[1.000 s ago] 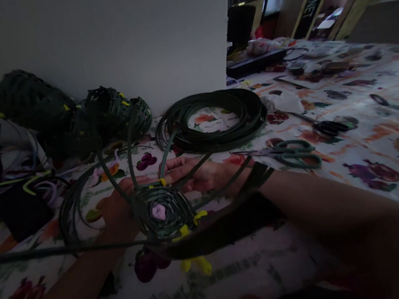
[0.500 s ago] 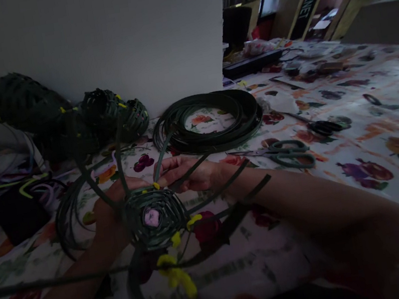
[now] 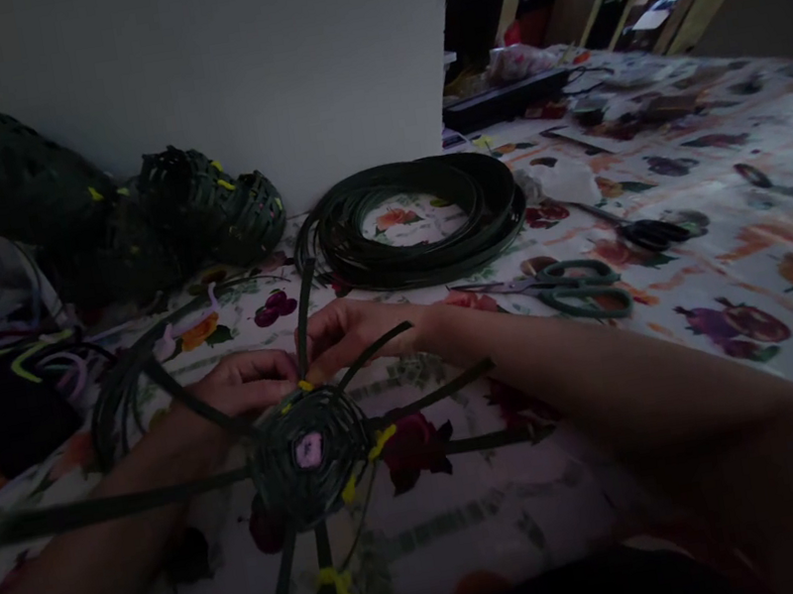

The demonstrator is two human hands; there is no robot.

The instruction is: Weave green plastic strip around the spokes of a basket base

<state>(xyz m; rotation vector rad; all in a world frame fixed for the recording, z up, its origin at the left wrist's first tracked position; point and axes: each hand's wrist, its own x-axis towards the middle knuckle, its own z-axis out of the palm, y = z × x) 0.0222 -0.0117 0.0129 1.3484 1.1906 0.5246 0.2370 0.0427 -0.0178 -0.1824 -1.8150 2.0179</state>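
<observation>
Woven disc (image 3: 339, 436), dark green, pink centre (image 3: 308, 449), just in front of both hands over the bench (image 3: 692, 220), which wears a fruit-print cloth. Whether it touches the cloth, cannot tell. Flat dark strips (image 3: 193, 490) radiate from it on all sides; yellow ties mark its right edge. Right hand (image 3: 356, 328): thumb and fingers pinching the far rim, by a yellow tie (image 3: 305, 386) at the foot of an upright strip (image 3: 304, 317). Left hand (image 3: 248, 381): fingers curled close together, tips near that same tie; what they grip, cannot tell. Beyond: coil of dark strip (image 3: 407, 270). Right of it, green-handled scissors (image 3: 544, 288), then black-handled scissors (image 3: 647, 234). Back left, dark woven pieces (image 3: 8, 178) by a pale wall (image 3: 255, 68). Light poor.
</observation>
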